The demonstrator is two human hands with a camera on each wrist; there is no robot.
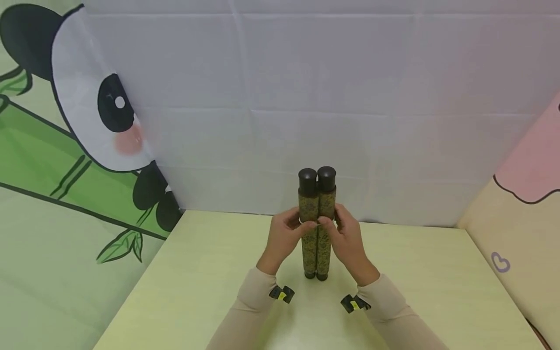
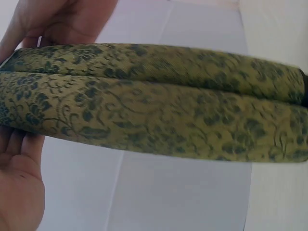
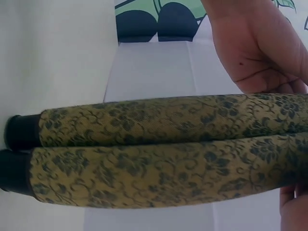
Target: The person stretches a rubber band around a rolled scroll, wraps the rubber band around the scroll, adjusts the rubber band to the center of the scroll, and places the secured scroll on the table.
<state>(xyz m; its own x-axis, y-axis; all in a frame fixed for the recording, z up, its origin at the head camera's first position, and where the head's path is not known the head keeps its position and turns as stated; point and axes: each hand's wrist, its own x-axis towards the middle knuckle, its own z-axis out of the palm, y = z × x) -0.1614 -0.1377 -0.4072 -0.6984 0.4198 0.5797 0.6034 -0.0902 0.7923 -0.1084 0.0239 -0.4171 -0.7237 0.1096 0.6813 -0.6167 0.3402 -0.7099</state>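
Observation:
A rolled scroll covered in yellow-green brocade with dark floral patterns stands upright near the middle of the table. Its two rolls lie side by side and carry round black knobs at the top, with dark ends at the bottom. My left hand grips the left roll partway up, thumb across its front. From the other side my right hand holds the right roll at the same height, the two thumbs nearly meeting. Both wrist views show the brocade close up; in the right wrist view two black ends show.
A pale yellow-green table runs back to a white cloth wall. A panda and bamboo print covers the left side, and a pink and cream print the right. Small dark bands with yellow marks sit at the sleeves.

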